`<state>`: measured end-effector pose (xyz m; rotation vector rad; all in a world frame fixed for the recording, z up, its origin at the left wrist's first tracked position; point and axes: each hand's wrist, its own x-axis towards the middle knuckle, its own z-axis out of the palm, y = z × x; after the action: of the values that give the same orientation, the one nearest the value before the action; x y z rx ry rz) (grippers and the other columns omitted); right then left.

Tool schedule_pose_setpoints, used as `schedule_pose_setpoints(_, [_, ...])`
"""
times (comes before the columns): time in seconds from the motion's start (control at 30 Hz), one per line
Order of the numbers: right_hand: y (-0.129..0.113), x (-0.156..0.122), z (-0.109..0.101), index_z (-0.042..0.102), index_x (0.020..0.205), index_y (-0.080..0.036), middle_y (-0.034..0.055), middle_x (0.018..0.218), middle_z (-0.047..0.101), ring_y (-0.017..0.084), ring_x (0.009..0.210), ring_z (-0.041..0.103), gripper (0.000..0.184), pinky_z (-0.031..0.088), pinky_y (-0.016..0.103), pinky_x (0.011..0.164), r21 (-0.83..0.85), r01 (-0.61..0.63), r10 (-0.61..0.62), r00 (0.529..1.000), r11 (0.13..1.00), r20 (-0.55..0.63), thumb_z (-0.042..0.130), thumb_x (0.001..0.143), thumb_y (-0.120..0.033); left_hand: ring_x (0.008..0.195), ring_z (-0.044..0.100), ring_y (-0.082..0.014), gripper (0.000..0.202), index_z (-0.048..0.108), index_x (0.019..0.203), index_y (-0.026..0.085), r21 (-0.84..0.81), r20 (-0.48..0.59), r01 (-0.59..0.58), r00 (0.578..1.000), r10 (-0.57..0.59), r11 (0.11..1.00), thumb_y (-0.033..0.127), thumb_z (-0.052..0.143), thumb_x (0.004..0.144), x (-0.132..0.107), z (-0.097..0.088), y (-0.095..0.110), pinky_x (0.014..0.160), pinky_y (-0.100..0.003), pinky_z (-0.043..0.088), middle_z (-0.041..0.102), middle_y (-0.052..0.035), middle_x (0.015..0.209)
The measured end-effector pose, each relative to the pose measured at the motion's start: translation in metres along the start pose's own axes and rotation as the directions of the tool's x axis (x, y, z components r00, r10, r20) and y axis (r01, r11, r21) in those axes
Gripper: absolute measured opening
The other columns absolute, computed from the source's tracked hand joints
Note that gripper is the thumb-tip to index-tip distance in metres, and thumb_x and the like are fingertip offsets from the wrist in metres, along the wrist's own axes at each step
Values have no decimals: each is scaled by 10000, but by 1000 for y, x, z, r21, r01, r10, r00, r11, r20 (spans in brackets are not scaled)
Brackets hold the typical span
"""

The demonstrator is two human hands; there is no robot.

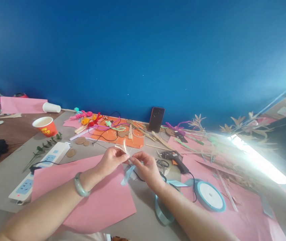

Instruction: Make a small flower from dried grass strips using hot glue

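Observation:
My left hand (111,160) and my right hand (146,167) meet above the table, both pinched on a small pale dried-leaf piece (124,147) that sticks up between the fingers. A strip of light blue ribbon (127,174) hangs down from where the fingertips meet. The ribbon runs back under my right wrist toward a blue ribbon spool (210,195). A jade bangle (79,185) sits on my left wrist. A pink paper sheet (87,197) lies under my left forearm.
A black glue gun (175,160) lies just beyond my right hand. A white power strip (42,167), a red paper cup (45,126), a phone (157,119) leaning on the blue wall, orange paper (117,135) with craft bits, and dried leaf stems (233,134) surround the spot.

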<state>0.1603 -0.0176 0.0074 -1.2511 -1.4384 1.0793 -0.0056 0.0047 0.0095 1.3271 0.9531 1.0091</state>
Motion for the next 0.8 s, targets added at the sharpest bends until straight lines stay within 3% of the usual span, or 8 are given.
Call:
schedule_pose_setpoints(0.17, [2,0,0,626,719,-178,27,698,670,165,659,589,239,447,285,663,-52,-7,7,1000,999,12,624,810,-399,634,652,-156,176,643,698,127,16,9,14,1000,-15,1000,293,652,758,-1,-1,0,670,-268,531,662,-28,629])
schedule_pose_setpoints(0.63, [14,1,4,590,787,-171,61,753,696,190,728,631,328,478,299,692,100,-17,8,996,995,88,582,833,-496,652,665,-163,153,644,694,123,34,-3,-38,999,38,999,256,626,768,-1,-1,1,665,-262,537,667,-27,636])
schedule_pose_setpoints(0.8, [-3,4,-3,654,803,-161,70,778,705,194,748,627,365,473,309,723,-59,48,-48,999,997,-9,521,859,-496,643,666,-168,185,648,687,122,-2,-9,11,1000,-11,1000,294,642,753,4,-3,-3,661,-268,535,679,-42,624])
